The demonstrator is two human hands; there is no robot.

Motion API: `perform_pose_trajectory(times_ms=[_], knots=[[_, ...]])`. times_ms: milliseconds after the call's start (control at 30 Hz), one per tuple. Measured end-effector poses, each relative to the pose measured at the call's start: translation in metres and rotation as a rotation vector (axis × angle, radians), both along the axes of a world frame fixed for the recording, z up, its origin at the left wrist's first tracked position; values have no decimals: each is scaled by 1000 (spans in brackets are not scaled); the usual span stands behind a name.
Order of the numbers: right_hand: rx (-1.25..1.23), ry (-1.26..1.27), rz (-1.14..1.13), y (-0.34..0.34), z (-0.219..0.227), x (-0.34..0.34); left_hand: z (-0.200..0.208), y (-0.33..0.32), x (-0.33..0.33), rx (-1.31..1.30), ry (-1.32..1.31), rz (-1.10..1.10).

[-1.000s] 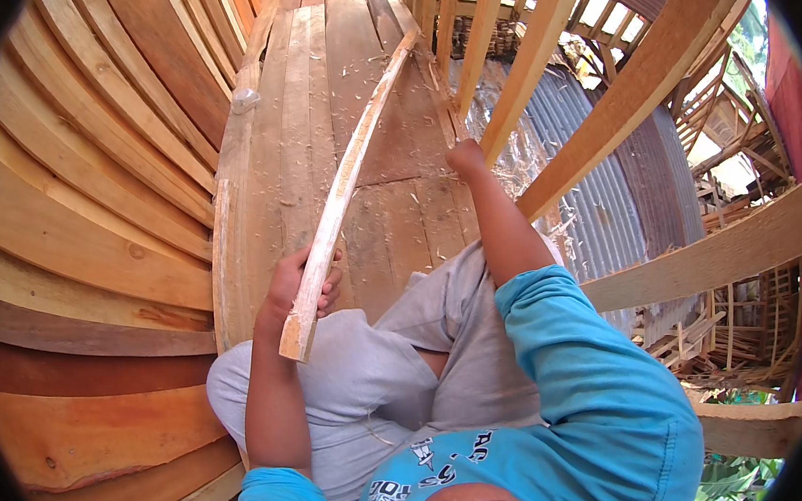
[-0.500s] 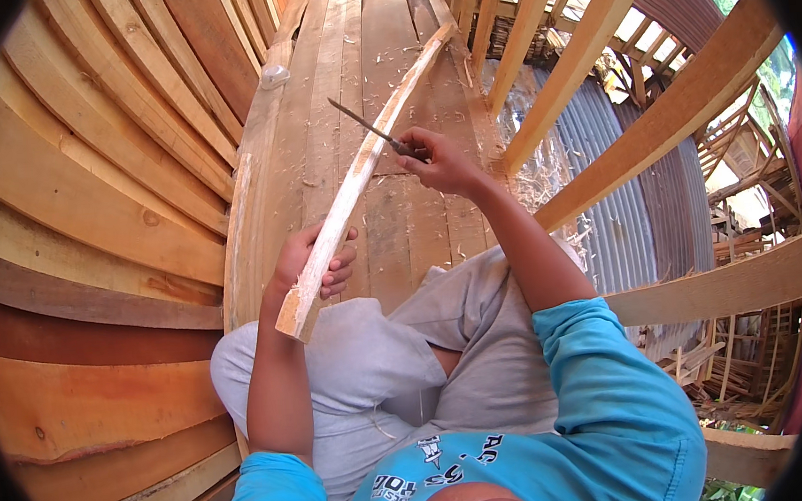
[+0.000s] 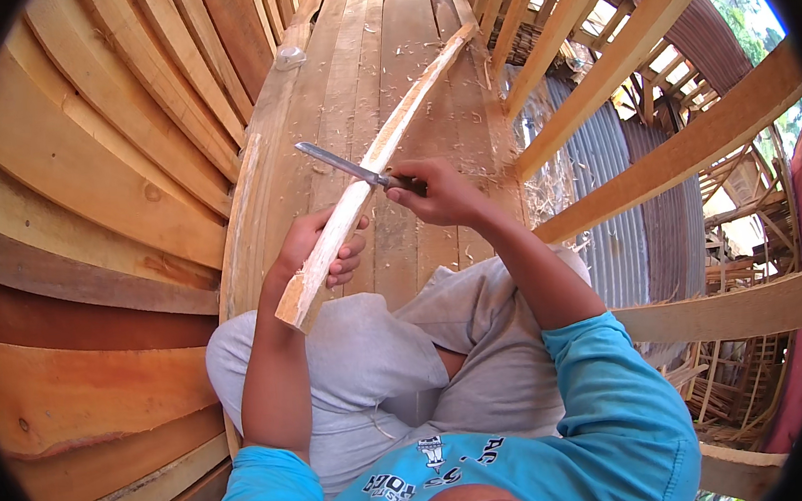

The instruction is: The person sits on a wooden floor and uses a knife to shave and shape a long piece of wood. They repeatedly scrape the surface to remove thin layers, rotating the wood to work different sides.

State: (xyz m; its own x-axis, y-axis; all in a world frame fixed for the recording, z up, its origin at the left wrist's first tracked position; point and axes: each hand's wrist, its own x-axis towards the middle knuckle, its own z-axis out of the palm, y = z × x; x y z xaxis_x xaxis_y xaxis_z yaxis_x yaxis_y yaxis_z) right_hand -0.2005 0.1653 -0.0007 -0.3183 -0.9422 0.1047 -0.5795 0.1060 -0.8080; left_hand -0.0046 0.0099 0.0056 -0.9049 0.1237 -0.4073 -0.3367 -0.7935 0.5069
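Observation:
A long, slightly curved piece of wood (image 3: 397, 122), pale and freshly shaved along its upper face, slants from near my left knee toward the far right of the plank floor. My left hand (image 3: 325, 247) wraps round its near part from beneath, with the squared end sticking out past the wrist. In my right hand (image 3: 436, 191) is a knife (image 3: 333, 160), gripped by its dark handle. Its blade lies across the wood just beyond my left hand, the tip pointing to the far left.
Wood shavings (image 3: 442, 115) litter the plank floor (image 3: 333, 105). Upright boards (image 3: 69, 220) line the left side. Slanted wooden bars (image 3: 667, 164) stand on the right, with corrugated metal sheets (image 3: 611, 224) beyond them. A small clear plastic container (image 3: 290, 59) sits at the far left.
My right hand has brought the knife nearer along the wood, toward my left hand. The blade has turned and now shows its flat side. My left hand keeps its hold.

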Motion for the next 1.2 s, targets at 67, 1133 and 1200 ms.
perform_pose_trajectory(times_ms=[67,1133,1200], knots=[[-29,-59,-10,1,-2,0,-1,-3,0,-3,2,-5],[117,352,-407,-18,-16,33,-6,15,-2,-215,-159,-27],[67,389,-416,-18,-18,32,-7,15,-4,-199,-163,-28]])
